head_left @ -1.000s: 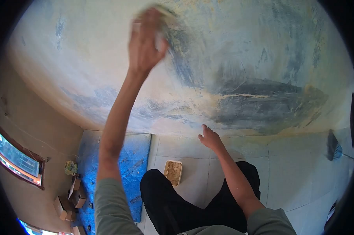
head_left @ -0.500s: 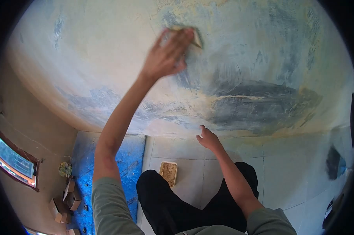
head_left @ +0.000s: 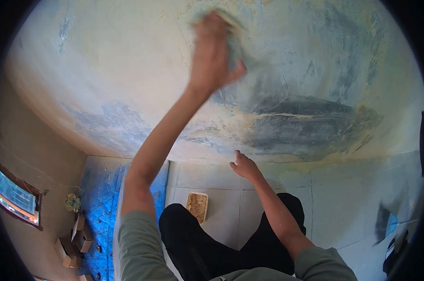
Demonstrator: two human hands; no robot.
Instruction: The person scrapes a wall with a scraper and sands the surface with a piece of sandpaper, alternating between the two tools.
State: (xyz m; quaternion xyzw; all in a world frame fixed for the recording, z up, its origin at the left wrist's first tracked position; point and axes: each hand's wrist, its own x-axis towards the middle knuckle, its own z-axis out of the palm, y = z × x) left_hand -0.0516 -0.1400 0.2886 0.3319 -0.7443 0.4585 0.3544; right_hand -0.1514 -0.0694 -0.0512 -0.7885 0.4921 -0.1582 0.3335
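Note:
High on the patchy wall [head_left: 141, 61], my left hand [head_left: 211, 58] is blurred by motion. Its fingers press a thin yellowish sheet [head_left: 233, 22] flat to the surface, and the thumb sticks out to the right. Most of the sheet is hidden under the fingers. Low down, close to the foot of the wall, my right hand [head_left: 245, 166] holds nothing. Its index finger and thumb stretch out apart while the other fingers bend. Dark grey scraped patches [head_left: 305, 129] mark the wall above and right of this hand.
A small tub [head_left: 197, 207] of crumbly brownish stuff stands on the tiled floor [head_left: 223, 225] beside my left knee. Blue sheeting [head_left: 97, 201] covers the floor at left, with cardboard boxes [head_left: 76, 243] near it. At far right lies a dark and blue object [head_left: 387, 222].
My left hand has moved up the wall with the yellowish sheet, and its arm has swung slightly to the right. My right hand keeps its pose near the wall's foot.

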